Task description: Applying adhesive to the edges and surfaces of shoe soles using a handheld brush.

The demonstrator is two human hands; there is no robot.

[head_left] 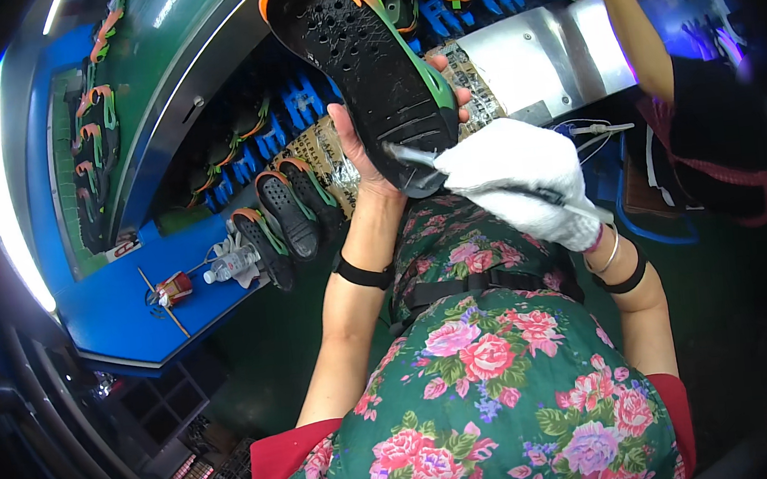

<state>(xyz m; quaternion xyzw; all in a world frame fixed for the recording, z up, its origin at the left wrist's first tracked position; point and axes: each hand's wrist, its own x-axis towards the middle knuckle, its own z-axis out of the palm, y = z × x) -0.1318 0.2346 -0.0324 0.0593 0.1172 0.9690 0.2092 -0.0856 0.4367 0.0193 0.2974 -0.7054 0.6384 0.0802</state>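
My bare left hand [362, 155] holds a black shoe sole [368, 67] with an orange and green rim. Its fingers wrap round from beneath, and some tips show past the right edge. Round holes dot the upper part of the sole, and its black face looks glossy. In a white knit glove, my right hand [519, 177] is closed round a brush [413, 155]. The bristles touch the sole's lower end, and the handle's tail pokes out near my wrist. Most of the handle is hidden by the glove.
Several similar soles [286, 216] stand left of my forearm, beside a blue table [116, 308] bearing a clear bottle [229, 267]. Ahead, a conveyor carries blue shoe forms [299, 105]. A metal cover [522, 54] lies to its right. Another person [711, 120] works at the right.
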